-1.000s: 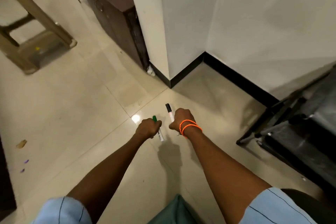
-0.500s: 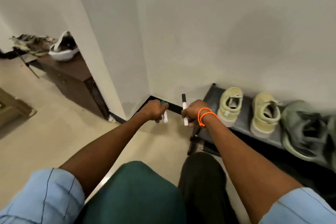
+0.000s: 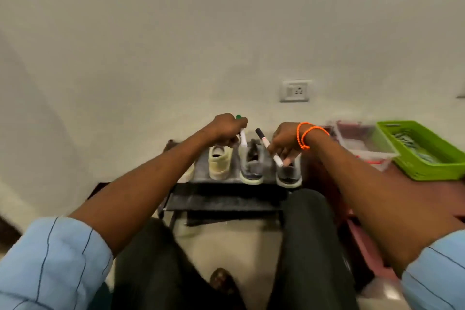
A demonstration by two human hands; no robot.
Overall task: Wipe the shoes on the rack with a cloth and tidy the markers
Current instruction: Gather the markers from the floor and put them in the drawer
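Two hands, two markers, held up over the shoe rack.

The rack [image 3: 226,202] holds four shoes: a pale pair [image 3: 219,162] and a gray pair [image 3: 252,167]; the far-left one is mostly hidden. One green basket [image 3: 427,168] sits on the tabletop [image 3: 427,194] to the right, beside one clear box [image 3: 362,143]. The left hand [image 3: 226,128] has its fingers curled tight around the green marker [image 3: 242,134]. The right hand [image 3: 285,139] pinches the black marker [image 3: 268,146]. A loose pinch could drop that marker into a shoe. No cloth shows.
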